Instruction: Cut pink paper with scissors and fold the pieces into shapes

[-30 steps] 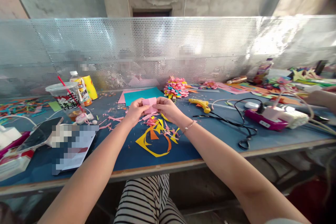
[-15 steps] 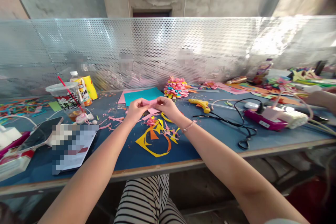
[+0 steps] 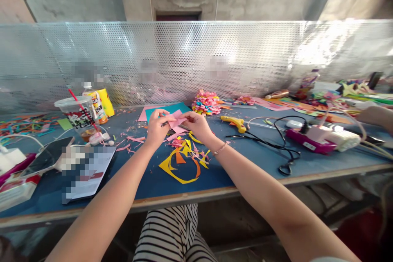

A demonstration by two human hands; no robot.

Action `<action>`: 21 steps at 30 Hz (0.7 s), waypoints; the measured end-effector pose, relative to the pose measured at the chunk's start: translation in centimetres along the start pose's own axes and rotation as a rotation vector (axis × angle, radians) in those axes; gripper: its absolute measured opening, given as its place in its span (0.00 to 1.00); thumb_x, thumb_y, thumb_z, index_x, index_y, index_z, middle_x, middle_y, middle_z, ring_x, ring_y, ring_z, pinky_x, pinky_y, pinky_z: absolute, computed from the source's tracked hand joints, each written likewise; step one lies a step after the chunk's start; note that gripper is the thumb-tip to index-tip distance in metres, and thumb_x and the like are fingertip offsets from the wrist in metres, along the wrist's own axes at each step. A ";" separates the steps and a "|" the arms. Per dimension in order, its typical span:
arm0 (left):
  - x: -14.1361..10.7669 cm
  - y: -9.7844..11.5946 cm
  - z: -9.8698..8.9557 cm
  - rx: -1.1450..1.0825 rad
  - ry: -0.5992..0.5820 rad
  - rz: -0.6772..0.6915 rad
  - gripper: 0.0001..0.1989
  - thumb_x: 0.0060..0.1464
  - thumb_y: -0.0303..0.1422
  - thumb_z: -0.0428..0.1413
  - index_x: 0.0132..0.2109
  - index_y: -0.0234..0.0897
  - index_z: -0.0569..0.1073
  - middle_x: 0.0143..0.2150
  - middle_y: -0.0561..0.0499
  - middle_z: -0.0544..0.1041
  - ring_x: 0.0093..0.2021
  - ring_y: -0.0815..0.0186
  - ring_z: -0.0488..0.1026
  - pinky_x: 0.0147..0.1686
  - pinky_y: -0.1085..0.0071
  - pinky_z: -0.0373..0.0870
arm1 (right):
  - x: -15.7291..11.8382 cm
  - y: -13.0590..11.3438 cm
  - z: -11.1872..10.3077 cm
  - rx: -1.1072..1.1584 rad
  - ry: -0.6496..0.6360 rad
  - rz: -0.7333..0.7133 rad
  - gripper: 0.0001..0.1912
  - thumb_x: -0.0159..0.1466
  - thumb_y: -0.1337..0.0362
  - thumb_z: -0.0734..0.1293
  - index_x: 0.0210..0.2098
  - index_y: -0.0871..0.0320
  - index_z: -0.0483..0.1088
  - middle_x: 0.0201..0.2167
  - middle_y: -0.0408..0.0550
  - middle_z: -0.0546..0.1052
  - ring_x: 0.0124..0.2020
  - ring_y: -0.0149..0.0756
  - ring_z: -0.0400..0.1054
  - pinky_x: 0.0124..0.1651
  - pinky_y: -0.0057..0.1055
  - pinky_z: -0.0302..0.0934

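Note:
Between my two hands is a small piece of pink paper (image 3: 175,118), creased and partly opened out. My left hand (image 3: 158,129) pinches its left side between thumb and fingers. The right side is gripped by my right hand (image 3: 196,125), fingers curled around the edge. Below the hands lie yellow paper offcuts (image 3: 172,172), orange scraps and thin pink strips (image 3: 135,139). Behind them is a teal paper sheet (image 3: 150,114) over a pink one. A layered ball of colourful folded paper (image 3: 206,103) stands just beyond my right hand.
At right are a yellow-handled tool (image 3: 233,122), black cable (image 3: 276,147) and magenta power strip (image 3: 310,139). A plastic cup (image 3: 76,114), drink bottle (image 3: 97,104) and tablet (image 3: 92,176) stand left. A perforated metal screen (image 3: 184,61) borders the back. Another person's hand (image 3: 374,116) reaches in at far right.
The pink paper, folded narrow between my fingertips before, now shows a wider, unfolded face. My left fingers have lifted and shifted on it; my right hand has barely moved.

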State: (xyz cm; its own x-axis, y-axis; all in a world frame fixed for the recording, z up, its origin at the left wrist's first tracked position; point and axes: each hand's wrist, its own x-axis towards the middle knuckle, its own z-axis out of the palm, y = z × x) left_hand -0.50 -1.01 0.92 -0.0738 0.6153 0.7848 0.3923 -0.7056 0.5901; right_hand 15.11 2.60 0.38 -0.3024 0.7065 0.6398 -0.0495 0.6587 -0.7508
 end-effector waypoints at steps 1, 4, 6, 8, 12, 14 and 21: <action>0.0 0.1 0.0 -0.001 -0.002 -0.002 0.09 0.42 0.25 0.54 0.23 0.44 0.75 0.37 0.51 0.65 0.40 0.65 0.61 0.45 0.65 0.58 | 0.0 0.0 0.0 -0.001 0.009 -0.007 0.07 0.50 0.67 0.64 0.31 0.59 0.70 0.29 0.44 0.71 0.29 0.28 0.64 0.33 0.26 0.58; 0.0 0.1 0.1 -0.058 -0.006 -0.036 0.09 0.43 0.24 0.53 0.25 0.43 0.74 0.38 0.51 0.66 0.43 0.64 0.62 0.46 0.65 0.58 | 0.0 -0.2 0.0 -0.032 0.023 -0.020 0.06 0.51 0.66 0.65 0.30 0.59 0.70 0.28 0.44 0.71 0.29 0.28 0.64 0.33 0.27 0.58; 0.0 0.0 0.2 -0.152 0.008 -0.087 0.09 0.42 0.24 0.52 0.27 0.42 0.74 0.39 0.51 0.67 0.44 0.64 0.63 0.46 0.66 0.58 | 0.0 -0.4 0.0 -0.060 0.030 -0.025 0.06 0.51 0.65 0.65 0.29 0.59 0.70 0.27 0.45 0.71 0.28 0.29 0.64 0.32 0.27 0.58; 0.1 -0.2 0.3 -0.312 0.021 -0.173 0.10 0.41 0.23 0.52 0.31 0.41 0.73 0.39 0.51 0.68 0.42 0.66 0.65 0.44 0.68 0.61 | -0.1 -0.5 0.0 -0.073 0.037 -0.043 0.06 0.51 0.64 0.65 0.29 0.59 0.70 0.27 0.45 0.71 0.28 0.29 0.64 0.31 0.27 0.58; 0.2 -0.2 0.5 -0.715 -0.040 -0.424 0.10 0.42 0.27 0.52 0.35 0.38 0.68 0.34 0.52 0.71 0.32 0.71 0.69 0.35 0.71 0.65 | -0.2 -0.9 0.0 -0.117 0.070 -0.120 0.05 0.51 0.63 0.66 0.27 0.59 0.70 0.27 0.45 0.71 0.29 0.30 0.65 0.33 0.28 0.59; 0.2 0.1 0.5 -0.817 -0.100 -0.542 0.11 0.43 0.30 0.54 0.38 0.38 0.66 0.31 0.53 0.71 0.28 0.71 0.69 0.32 0.71 0.67 | -0.3 -1.1 0.0 -0.157 0.089 -0.145 0.05 0.51 0.64 0.66 0.28 0.59 0.70 0.27 0.46 0.72 0.29 0.30 0.65 0.33 0.28 0.59; 0.1 0.9 0.5 -0.800 -0.115 -0.581 0.19 0.37 0.26 0.60 0.37 0.38 0.62 0.28 0.55 0.71 0.26 0.72 0.70 0.28 0.74 0.69 | -0.5 -1.6 -0.3 -0.275 0.068 -0.182 0.07 0.51 0.72 0.62 0.28 0.59 0.71 0.26 0.44 0.71 0.28 0.28 0.64 0.31 0.25 0.58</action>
State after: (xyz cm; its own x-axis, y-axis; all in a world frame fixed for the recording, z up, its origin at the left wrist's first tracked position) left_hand 0.32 -1.42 1.40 0.0476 0.9409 0.3353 -0.4134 -0.2870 0.8641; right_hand 15.62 1.29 1.35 -0.2473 0.5806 0.7757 0.1649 0.8141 -0.5568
